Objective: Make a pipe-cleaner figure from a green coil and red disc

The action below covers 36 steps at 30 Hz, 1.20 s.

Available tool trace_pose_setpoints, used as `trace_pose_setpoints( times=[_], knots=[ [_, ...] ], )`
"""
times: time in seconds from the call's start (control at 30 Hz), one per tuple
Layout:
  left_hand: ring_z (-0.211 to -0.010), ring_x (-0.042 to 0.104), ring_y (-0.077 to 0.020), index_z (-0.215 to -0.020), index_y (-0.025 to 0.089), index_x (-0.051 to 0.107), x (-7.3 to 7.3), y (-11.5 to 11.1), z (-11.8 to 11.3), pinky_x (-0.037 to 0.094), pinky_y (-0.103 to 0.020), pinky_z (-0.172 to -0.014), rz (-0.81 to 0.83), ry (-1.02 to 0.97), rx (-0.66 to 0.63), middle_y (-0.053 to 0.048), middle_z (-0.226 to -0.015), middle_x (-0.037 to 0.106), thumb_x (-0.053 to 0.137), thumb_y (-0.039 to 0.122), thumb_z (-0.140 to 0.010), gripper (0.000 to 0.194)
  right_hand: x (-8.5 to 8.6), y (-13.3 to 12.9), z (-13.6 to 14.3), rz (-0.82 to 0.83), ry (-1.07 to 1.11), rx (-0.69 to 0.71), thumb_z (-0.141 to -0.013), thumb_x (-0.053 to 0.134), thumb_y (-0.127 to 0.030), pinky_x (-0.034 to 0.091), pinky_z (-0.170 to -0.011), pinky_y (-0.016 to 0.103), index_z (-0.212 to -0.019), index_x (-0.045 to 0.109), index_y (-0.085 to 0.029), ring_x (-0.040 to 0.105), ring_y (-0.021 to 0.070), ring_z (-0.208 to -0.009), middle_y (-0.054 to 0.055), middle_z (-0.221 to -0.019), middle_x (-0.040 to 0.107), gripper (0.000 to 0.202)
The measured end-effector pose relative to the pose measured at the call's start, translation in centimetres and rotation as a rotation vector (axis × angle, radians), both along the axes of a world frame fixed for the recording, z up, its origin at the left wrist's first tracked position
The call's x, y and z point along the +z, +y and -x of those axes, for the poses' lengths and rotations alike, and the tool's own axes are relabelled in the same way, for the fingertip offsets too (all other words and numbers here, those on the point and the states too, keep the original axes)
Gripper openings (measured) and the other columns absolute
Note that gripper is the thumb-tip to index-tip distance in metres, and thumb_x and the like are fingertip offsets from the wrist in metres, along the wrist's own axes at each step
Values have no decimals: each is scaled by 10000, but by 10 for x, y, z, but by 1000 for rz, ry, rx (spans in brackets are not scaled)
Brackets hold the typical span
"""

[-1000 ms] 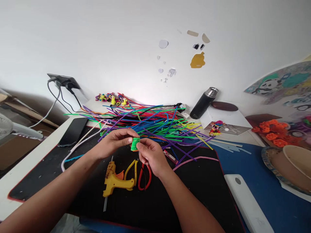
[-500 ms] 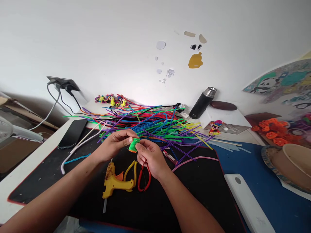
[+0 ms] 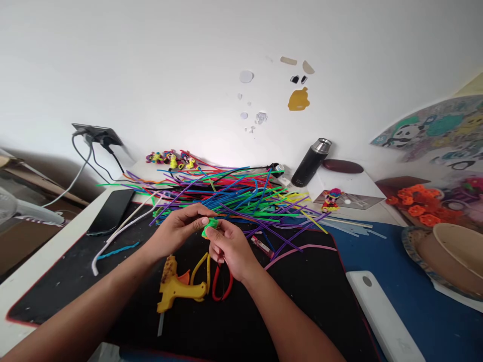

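Both hands pinch a small fuzzy green piece (image 3: 210, 224), which looks like coiled pipe cleaner, held above the black mat (image 3: 249, 322). My left hand (image 3: 184, 227) grips its left side between thumb and fingertips. My right hand (image 3: 231, 246) closes on its right side, the thumb lying across its front and covering part of it. Below the hands lie a yellow hot glue gun (image 3: 179, 289) with a clear stick in its end, a yellow-handled tool (image 3: 207, 271) and a red-handled tool (image 3: 218, 289), whose upper ends are hidden.
A wide heap of coloured pipe cleaners (image 3: 234, 193) spreads behind the hands. Small pipe-cleaner figures (image 3: 171, 160) stand at the back left, another figure (image 3: 331, 199) at right. A phone (image 3: 110, 212), a black flask (image 3: 311, 162), a white device (image 3: 383, 311) and a bowl (image 3: 418, 251) surround the mat.
The green piece has turned, and my right thumb now covers more of it; the orange lower edge shows less. The view has shifted slightly.
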<state>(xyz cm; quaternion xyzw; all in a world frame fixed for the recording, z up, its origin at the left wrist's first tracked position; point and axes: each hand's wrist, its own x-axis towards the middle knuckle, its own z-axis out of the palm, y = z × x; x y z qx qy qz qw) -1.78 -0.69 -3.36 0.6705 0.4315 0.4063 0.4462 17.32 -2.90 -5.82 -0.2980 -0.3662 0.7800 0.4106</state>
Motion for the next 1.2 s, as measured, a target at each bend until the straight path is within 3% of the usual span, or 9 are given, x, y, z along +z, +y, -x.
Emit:
trace_pose_setpoints(
  times=[0.17,0.33,0.47,0.6,0.8,0.87,1.0,1.2],
  knots=[
    [-1006,715,-252,-1155,236,871,8,8,8,561,-330,-895,40,11,-207,-97,-1077,785,710,492,-1039,324,1,1,-1,-14,-32,2,-762,922,-604,213,-408,238,-933,660,-195,414,72,-403,-117,-551,484,515],
    [-1114,709,-301,-1179,239,877,13,12,10,549,-384,-993,115,1,-304,-126,-1153,793,710,523,-1032,361,4,-1,-1,-48,-27,51,-765,920,-598,222,-405,247,-1035,696,-190,403,68,-388,-119,-566,491,538],
    [-1095,706,-300,-1051,223,886,10,12,10,547,-377,-995,190,-46,-299,-123,-1146,780,757,565,-983,372,3,-2,0,-53,-54,83,-775,907,-609,222,-407,249,-947,690,-183,422,62,-403,-92,-601,531,508],
    [-1108,704,-306,-1003,215,885,5,10,10,538,-377,-1014,245,-75,-299,-123,-1150,779,757,565,-979,374,3,-3,1,-46,-70,94,-780,910,-592,230,-411,248,-1011,706,-189,429,67,-409,-95,-607,530,507],
    [-1219,707,-350,-1236,236,854,7,6,10,533,-428,-1077,270,-64,-285,-140,-1284,789,747,570,-986,431,-4,-2,2,-101,-124,39,-844,870,-542,290,-432,257,-1165,707,-202,450,72,-436,-79,-691,581,495],
    [-1188,718,-341,-1206,235,857,7,5,10,556,-423,-1047,267,-60,-280,-133,-1262,794,769,551,-975,401,-7,-2,3,-141,-174,33,-866,860,-530,333,-447,260,-1167,702,-199,450,77,-446,-85,-681,551,474],
    [-1105,733,-303,-1048,220,867,5,3,9,575,-389,-992,264,-100,-259,-114,-1193,794,801,500,-965,300,-10,-3,5,-166,-180,48,-876,859,-538,353,-456,260,-1102,689,-208,447,76,-450,-87,-678,534,435],
    [-1071,724,-293,-1027,197,836,-3,-1,6,569,-385,-966,322,-197,-167,-119,-1161,786,824,511,-940,326,-3,-3,4,-76,-130,60,-826,869,-623,269,-437,244,-955,647,-220,463,85,-431,-99,-587,534,478]
  ],
)
